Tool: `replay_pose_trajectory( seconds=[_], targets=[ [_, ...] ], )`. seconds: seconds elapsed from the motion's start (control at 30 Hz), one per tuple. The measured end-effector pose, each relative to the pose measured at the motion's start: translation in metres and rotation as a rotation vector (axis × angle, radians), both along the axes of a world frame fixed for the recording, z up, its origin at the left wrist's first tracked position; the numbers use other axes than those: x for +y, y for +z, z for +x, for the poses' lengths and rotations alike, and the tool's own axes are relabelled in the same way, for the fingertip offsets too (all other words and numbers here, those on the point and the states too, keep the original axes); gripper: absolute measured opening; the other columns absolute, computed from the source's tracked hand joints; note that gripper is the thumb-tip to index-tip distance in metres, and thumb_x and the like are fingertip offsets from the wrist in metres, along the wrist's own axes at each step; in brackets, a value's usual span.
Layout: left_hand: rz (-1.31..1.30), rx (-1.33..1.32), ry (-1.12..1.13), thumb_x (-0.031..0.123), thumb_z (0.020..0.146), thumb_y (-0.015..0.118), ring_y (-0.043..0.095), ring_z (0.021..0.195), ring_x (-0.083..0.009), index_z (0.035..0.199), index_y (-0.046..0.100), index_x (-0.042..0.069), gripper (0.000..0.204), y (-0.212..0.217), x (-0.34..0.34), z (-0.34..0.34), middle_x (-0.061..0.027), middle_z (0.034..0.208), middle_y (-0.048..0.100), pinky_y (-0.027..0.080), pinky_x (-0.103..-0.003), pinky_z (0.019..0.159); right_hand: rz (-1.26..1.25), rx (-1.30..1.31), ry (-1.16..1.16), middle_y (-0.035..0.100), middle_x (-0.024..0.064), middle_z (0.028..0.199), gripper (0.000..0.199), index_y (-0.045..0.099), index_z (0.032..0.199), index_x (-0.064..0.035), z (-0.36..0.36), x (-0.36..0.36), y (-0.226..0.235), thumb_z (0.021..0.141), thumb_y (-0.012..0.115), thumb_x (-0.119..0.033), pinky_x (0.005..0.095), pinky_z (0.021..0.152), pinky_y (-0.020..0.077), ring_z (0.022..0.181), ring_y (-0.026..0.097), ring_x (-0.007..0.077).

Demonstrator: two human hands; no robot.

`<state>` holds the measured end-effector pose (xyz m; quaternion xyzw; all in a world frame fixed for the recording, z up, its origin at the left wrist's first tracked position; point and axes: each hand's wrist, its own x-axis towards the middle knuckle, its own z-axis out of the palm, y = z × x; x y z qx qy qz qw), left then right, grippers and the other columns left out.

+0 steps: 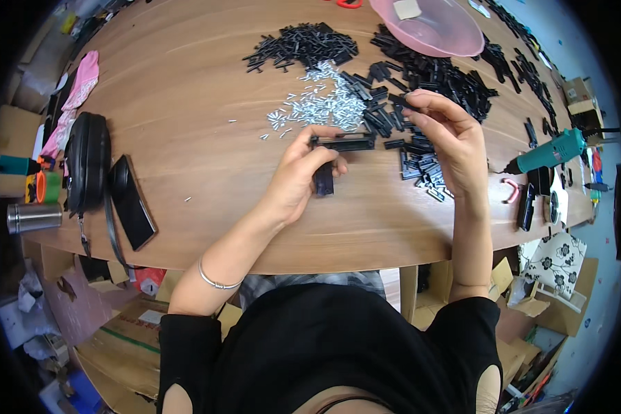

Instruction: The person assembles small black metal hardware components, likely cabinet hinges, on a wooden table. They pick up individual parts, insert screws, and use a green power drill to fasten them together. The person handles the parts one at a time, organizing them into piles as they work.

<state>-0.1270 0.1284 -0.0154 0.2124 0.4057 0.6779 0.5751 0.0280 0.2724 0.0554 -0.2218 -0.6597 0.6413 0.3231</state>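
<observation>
Holding black plastic part (343,144), both hands.

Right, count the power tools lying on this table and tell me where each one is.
1: a teal handheld power screwdriver lies near the right edge of the wooden table, right of the person's right hand. Others may be hidden beyond the picture's dark rim.
</observation>
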Motion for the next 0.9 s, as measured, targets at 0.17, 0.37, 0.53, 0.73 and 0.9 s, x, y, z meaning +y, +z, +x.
replay_pose_trajectory(
  seconds=[0.17,0.37,0.53,0.73,0.9],
  targets=[
    [0.013,0.233,0.144,0.010,0.080,0.065,0.051,0.080,-0.0107,0.113,0.046,0.002,0.039,0.012,-0.001,0.012,-0.0065,0.099,0.057,0.043,-0.024,0.078,-0.074,0.076,-0.054,0.062,0.0134,0.102,0.020,0.060,0.100,0.0053,-0.018,-0.020,-0.014,0.080,0.061,0.005,0.0252,0.086,0.0469,0.095,0.059,0.0147],
    [0.069,0.391,0.163,0.020,0.066,0.082,0.047,0.077,-0.0068,0.108,0.046,0.002,0.058,0.003,-0.003,0.013,-0.0032,0.094,0.054,0.042,-0.019,0.071,0.226,0.013,-0.055,0.062,0.0135,0.107,0.013,0.064,0.091,0.0016,-0.015,-0.034,-0.030,0.078,0.063,0.004,0.0270,0.085,0.0466,0.095,0.058,0.0163],
    [0.169,0.430,0.207,0.020,0.067,0.081,0.054,0.080,-0.0089,0.107,0.046,0.001,0.056,0.007,-0.004,0.018,-0.0060,0.097,0.057,0.045,-0.021,0.069,0.531,-0.074,-0.015,0.061,0.0104,0.103,0.008,0.066,0.080,-0.0030,-0.020,-0.043,-0.036,0.074,0.065,0.001,0.0283,0.078,0.0470,0.092,0.058,0.0180],
    [0.288,0.709,0.347,0.018,0.072,0.077,0.059,0.083,-0.0127,0.098,0.051,-0.001,0.042,0.002,-0.006,0.018,-0.0099,0.095,0.061,0.048,-0.025,0.068,0.447,-0.047,0.010,0.060,0.0104,0.100,0.011,0.062,0.085,0.0009,-0.018,-0.056,-0.038,0.076,0.063,0.006,0.0268,0.072,0.0485,0.089,0.060,0.0184],
    [0.361,0.866,0.401,0.015,0.073,0.076,0.060,0.081,-0.0146,0.092,0.053,0.000,0.034,0.002,-0.011,0.016,-0.0105,0.089,0.061,0.048,-0.026,0.067,0.454,-0.032,0.051,0.061,0.0123,0.100,0.011,0.062,0.085,0.0010,-0.016,-0.062,-0.038,0.075,0.062,0.007,0.0262,0.070,0.0480,0.087,0.060,0.0186]
  ],
)
